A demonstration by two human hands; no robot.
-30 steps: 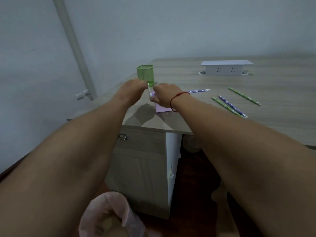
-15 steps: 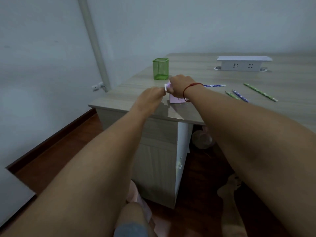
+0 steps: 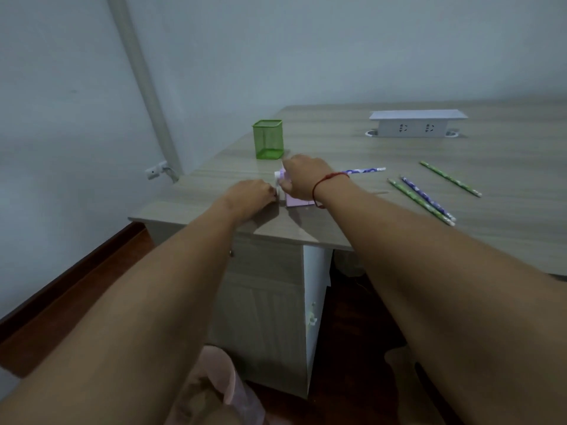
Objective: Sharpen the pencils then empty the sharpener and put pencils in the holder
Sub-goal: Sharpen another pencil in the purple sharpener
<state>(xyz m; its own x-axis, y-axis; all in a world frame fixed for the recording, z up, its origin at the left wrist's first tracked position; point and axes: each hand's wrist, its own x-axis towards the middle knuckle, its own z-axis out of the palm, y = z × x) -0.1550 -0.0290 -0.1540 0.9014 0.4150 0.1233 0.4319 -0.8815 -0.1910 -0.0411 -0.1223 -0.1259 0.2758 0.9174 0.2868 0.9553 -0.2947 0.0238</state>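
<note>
With your right hand gripping the sharpener, press it firmly on the surface and turn evenly the crank which your left hand pinches

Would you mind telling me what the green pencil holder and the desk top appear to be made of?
The green pencil holder looks like painted metal mesh: its walls are see-through with a fine grid, under a solid rim. The desk top looks like wood-grain laminate, matte with a faint sheen: pale grey-brown streaks and soft reflections; real wood cannot be ruled out.
</note>
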